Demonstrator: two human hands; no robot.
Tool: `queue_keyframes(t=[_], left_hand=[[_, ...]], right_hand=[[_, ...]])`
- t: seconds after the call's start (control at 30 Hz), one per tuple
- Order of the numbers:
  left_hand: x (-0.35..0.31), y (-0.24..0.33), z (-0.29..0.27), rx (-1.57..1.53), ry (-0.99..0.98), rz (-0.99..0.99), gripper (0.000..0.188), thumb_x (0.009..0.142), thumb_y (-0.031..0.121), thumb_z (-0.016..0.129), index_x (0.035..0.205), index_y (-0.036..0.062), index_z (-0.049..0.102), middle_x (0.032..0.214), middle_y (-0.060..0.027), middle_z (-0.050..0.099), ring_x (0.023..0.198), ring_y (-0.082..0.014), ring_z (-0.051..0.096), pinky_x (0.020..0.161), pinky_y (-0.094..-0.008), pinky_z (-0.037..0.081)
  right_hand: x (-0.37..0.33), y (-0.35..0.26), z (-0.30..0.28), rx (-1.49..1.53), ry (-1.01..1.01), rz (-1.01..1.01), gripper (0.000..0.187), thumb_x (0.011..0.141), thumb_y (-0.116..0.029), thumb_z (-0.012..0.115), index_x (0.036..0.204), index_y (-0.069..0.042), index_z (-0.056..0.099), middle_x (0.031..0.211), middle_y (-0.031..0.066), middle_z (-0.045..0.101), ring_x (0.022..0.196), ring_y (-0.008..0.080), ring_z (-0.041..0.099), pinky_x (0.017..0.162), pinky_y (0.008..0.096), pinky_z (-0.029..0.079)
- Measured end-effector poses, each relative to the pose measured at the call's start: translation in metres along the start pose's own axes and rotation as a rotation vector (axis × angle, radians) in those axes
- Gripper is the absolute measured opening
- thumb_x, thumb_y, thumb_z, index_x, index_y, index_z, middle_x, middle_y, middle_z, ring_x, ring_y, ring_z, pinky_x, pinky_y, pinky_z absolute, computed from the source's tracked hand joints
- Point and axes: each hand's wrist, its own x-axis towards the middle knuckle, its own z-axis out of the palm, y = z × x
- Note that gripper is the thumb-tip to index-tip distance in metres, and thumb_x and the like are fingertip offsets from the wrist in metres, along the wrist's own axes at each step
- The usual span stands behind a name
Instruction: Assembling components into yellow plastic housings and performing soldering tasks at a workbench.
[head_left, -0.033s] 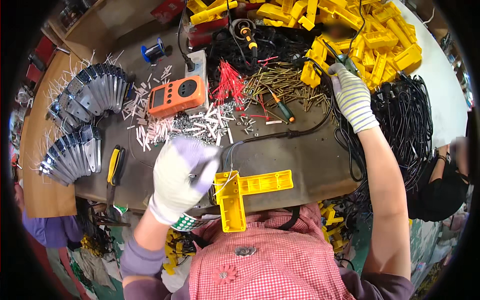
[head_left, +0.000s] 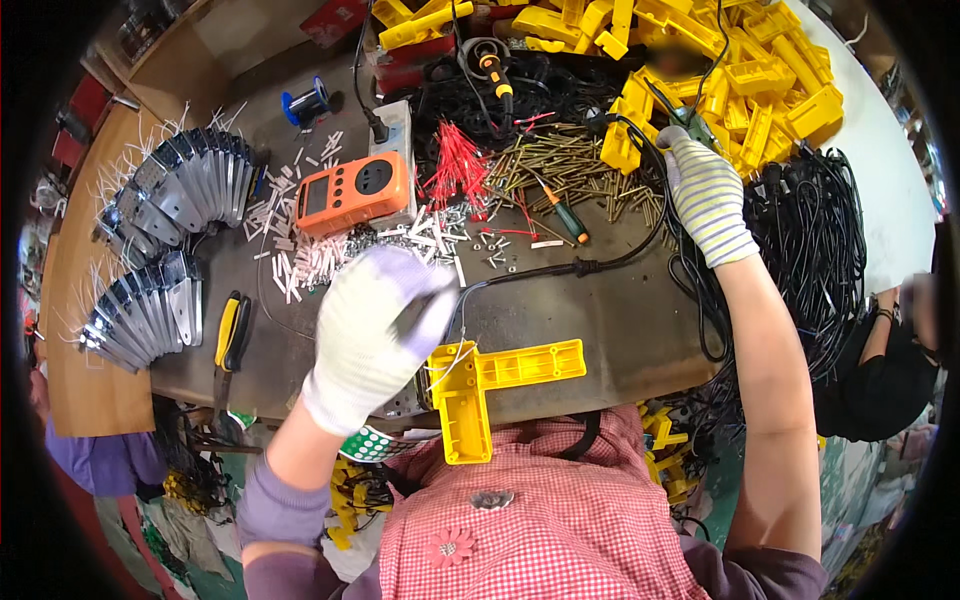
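Yellow L-shaped housing [head_left: 530, 364]: at edge of surface [head_left: 630, 330], bodyward of left hand [head_left: 368, 330], fingers curled beside black power cord [head_left: 583, 267]. Right hand [head_left: 708, 195]: fingers bent beside yellow plastic parts [head_left: 760, 78]. Grips: cannot tell.

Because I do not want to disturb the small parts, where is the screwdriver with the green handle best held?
Probably take the screwdriver by its green handle, from the near side: the handle points towards the person on bare tabletop, while the shaft points away, towards brass-coloured pieces.
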Motion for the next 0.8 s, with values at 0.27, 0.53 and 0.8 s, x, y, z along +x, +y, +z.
queue_keyframes(t=[0.27,0.53,0.8], left_hand=[[0.109,0.008,0.116,0.349,-0.616,0.138,0.012,0.076,0.018,0.072,0.080,0.0071,0.075,0.075,-0.0165,0.070,0.074,-0.0372,0.070,0.066,-0.0468,0.055],[0.116,0.018,0.122,0.394,-0.684,0.351,0.015,0.076,0.015,0.065,0.078,0.0058,0.077,0.071,-0.0158,0.071,0.068,-0.0332,0.072,0.058,-0.0440,0.054],[0.067,-0.022,0.009,-0.261,-0.045,-0.184,0.017,0.084,0.006,0.065,0.100,0.0017,0.061,0.086,-0.0126,0.066,0.078,-0.0275,0.066,0.074,-0.0368,0.054]], right_hand=[[-0.020,-0.030,-0.049,0.121,0.194,-0.180,0.019,0.086,-0.007,0.068,0.104,-0.008,0.064,0.089,0.0125,0.063,0.087,0.0343,0.064,0.075,0.0439,0.052],[-0.045,-0.082,-0.095,0.428,0.149,-0.512,0.017,0.083,-0.014,0.071,0.099,-0.011,0.068,0.086,0.0099,0.067,0.079,0.0309,0.066,0.069,0.0423,0.053],[-0.039,-0.156,-0.048,0.550,-0.132,-0.934,0.013,0.085,-0.020,0.059,0.090,-0.012,0.069,0.091,0.0079,0.062,0.087,0.0254,0.063,0.066,0.0362,0.052]])
